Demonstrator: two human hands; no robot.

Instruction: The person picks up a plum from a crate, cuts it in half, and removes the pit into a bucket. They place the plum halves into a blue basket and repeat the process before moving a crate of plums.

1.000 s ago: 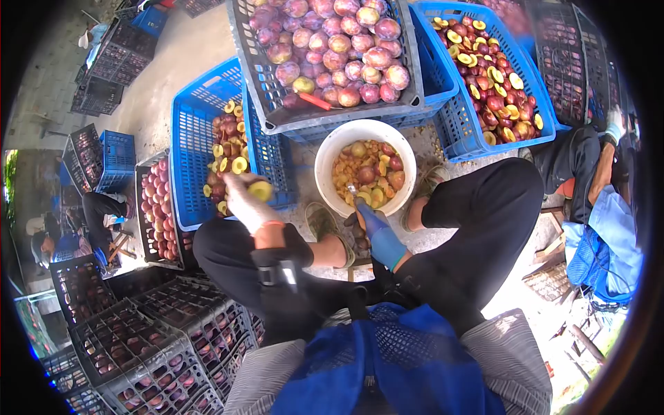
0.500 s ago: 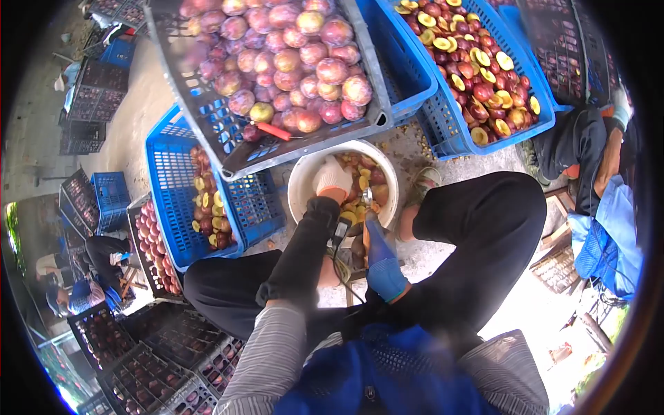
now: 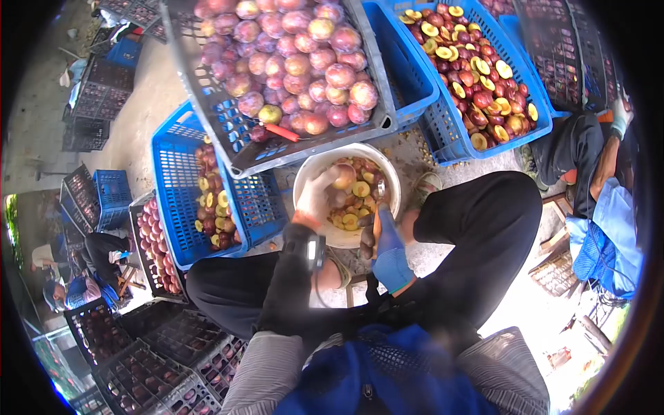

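My left hand [image 3: 317, 196] wears a white glove and is closed around a reddish plum [image 3: 342, 177] over the left side of a white bucket [image 3: 346, 239]. Cut plum halves [image 3: 360, 188] with yellow flesh fill the bucket's bottom. My right hand [image 3: 391, 252], in a blue glove with dark fingers, grips a pitting tool [image 3: 377, 225] with an orange handle. Its small metal tip [image 3: 381, 187] points up over the bucket's right side, apart from the plum.
A black crate [image 3: 238, 166] of whole plums stands ahead, a red-handled tool [image 3: 282, 132] lying in it. Blue crates with cut plums are at left [image 3: 162, 173] and right [image 3: 443, 149]. A co-worker's gloved hand [image 3: 621, 114] shows far right. Stacked crates [image 3: 149, 360] stand lower left.
My left hand has come up and left from the bucket's contents and now holds a plum. My right hand with the tool has shifted slightly right. The view has shifted a little.
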